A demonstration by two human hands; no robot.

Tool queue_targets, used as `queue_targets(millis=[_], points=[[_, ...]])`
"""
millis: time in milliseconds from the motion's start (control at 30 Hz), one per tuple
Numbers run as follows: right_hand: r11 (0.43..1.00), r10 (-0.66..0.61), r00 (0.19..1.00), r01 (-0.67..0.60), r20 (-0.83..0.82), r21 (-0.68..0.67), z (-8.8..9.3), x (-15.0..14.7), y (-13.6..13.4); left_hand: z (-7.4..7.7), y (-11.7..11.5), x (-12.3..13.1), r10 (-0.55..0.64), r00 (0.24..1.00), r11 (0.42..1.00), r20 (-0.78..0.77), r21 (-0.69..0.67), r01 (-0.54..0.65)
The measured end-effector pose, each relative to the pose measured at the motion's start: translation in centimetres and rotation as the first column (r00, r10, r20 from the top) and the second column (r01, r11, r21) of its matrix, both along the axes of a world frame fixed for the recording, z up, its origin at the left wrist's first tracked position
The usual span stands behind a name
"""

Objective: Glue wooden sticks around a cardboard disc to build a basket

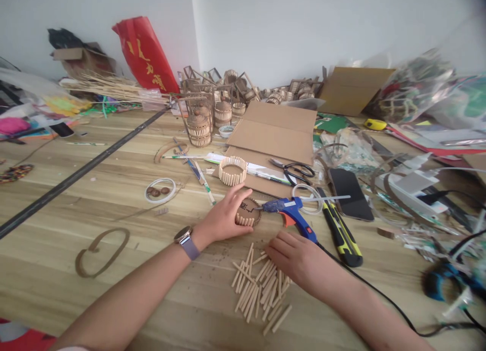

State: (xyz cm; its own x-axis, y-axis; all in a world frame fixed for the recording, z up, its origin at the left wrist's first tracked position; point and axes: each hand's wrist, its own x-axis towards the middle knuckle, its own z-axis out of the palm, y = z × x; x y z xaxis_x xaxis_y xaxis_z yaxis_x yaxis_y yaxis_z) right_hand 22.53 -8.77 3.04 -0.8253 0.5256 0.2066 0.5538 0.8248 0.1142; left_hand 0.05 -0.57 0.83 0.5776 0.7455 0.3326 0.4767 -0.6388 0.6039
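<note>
My left hand (224,214) curves around the left side of a round brown wooden disc (251,209), thumb near its front edge and fingers at its back. Short wooden pegs stand in a row along the disc's front rim, and dark lettering marks its face. My right hand (294,260) reaches down to a pile of short wooden sticks (248,296), its fingers bent together at the pile's upper edge; the fingertips are hidden. A blue glue gun (292,209) lies just right of the disc, its nozzle pointing at it. Behind the disc stands a ring of pegs (233,171).
To the right lie a yellow-black utility knife (343,234), a phone (351,194) and black scissors (298,171). Cardboard (271,133) lies behind, near small wooden baskets (199,126). A white ring (160,190) with brown pieces sits left. The glue gun's cord (374,285) runs past my right forearm.
</note>
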Motion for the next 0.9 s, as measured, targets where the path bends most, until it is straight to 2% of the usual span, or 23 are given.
queue_targets(millis=[233,333,433,533,600,667,800,900], points=[[0.999,-0.024,0.998,0.022,0.055,0.040,0.1,-0.6,-0.1,0.1,0.0,0.0,0.002,1.000,1.000,0.012,-0.015,-0.001],[0.999,-0.041,0.998,0.041,-0.039,-0.008,-0.2,-0.6,0.0,-0.1,0.0,-0.1,-0.005,1.000,1.000,0.027,-0.010,0.005],[0.982,-0.119,0.967,0.081,-0.225,-0.171,-0.2,-0.5,0.1,-0.2,0.1,-0.1,-0.004,1.000,1.000,0.022,-0.010,0.005],[0.907,-0.310,0.860,0.141,-0.405,-0.396,0.3,-0.5,0.6,-0.2,0.1,-0.1,-0.004,1.000,1.000,0.011,-0.018,0.005],[0.837,-0.440,0.780,0.177,-0.444,-0.518,0.7,-0.6,1.2,-0.2,0.1,-0.1,-0.004,1.000,1.000,0.011,-0.017,0.005],[0.769,-0.527,0.734,0.198,-0.428,-0.608,1.1,-0.8,2.1,-0.3,0.1,-0.1,-0.006,1.000,1.000,0.017,-0.013,0.006],[0.682,-0.594,0.722,0.217,-0.355,-0.699,1.5,-1.7,3.7,-0.4,0.1,0.0,-0.002,1.000,1.000,0.025,-0.013,0.002],[0.653,-0.606,0.732,0.234,-0.311,-0.721,1.7,-2.3,4.4,-0.3,0.1,0.0,-0.006,1.000,1.000,0.025,-0.015,0.007]])
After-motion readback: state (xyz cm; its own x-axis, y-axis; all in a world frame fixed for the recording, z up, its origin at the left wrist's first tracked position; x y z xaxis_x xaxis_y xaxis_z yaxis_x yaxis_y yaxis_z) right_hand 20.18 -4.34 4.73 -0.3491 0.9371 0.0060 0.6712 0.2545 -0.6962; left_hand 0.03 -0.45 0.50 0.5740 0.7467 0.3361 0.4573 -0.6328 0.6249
